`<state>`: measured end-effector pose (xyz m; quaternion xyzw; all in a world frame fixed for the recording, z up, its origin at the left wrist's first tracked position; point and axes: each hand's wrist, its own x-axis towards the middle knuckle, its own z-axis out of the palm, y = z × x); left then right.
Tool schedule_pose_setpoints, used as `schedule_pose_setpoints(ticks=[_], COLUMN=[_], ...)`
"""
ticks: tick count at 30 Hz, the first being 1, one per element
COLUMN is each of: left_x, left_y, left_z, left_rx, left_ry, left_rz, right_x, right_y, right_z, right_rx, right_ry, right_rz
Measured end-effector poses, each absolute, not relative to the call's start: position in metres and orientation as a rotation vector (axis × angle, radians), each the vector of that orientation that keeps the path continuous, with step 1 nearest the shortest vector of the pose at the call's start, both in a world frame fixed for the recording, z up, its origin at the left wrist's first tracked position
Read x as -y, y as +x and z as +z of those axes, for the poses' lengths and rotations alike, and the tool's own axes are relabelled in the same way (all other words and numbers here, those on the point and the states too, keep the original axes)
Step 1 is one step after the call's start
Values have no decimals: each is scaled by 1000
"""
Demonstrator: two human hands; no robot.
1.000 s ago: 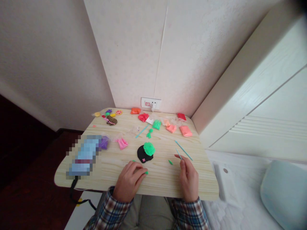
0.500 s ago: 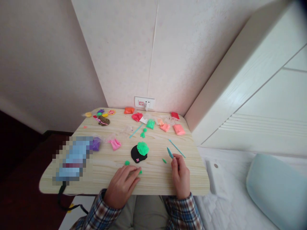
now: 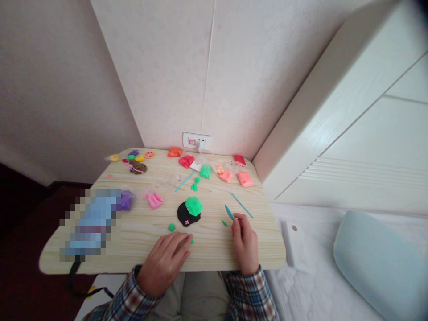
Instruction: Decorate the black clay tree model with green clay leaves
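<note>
My right hand (image 3: 245, 240) is closed around a teal plastic clay knife (image 3: 229, 211), its blade pointing up and to the left. A small pointed green piece of clay (image 3: 224, 223) lies just left of that hand. My left hand (image 3: 167, 258) rests on the tabletop, fingers stretched out and thumb apart. Its fingertips are at a small green bit of clay (image 3: 192, 241), partly covered by them. Beyond it, a flat black clay shape (image 3: 183, 215) carries a crinkled green clay piece (image 3: 194, 206) and a small pink decoration. A green lump (image 3: 171, 227) sits above my left knuckles.
Several bags of coloured clay, among them pink (image 3: 154, 200), purple (image 3: 126, 200) and green (image 3: 205, 171), are spread over the table (image 3: 214, 258). Teal sticks (image 3: 242, 205) lie at right and centre. A brown clay figure (image 3: 137, 166) stands back left; a blurred blue object (image 3: 95, 223) lies left.
The whole view has shifted, so the table appears slightly further left. Both hands keep nearly the same places and grips relative to the clay.
</note>
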<state>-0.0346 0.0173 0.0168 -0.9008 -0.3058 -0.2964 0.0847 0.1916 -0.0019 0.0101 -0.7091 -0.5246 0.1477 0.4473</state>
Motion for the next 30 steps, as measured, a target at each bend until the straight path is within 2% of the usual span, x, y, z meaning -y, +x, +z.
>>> schedule_pose_setpoints(ticks=[15, 30], left_x=[-7, -17], left_y=[-31, -17], left_z=[12, 17], left_rx=[972, 1166], left_ry=[-2651, -2722], left_rz=[-890, -1272], right_x=[1, 1], right_y=[190, 192], right_z=[14, 14], right_rx=[1347, 1339], right_ry=[-1739, -1696], right_rz=[415, 479])
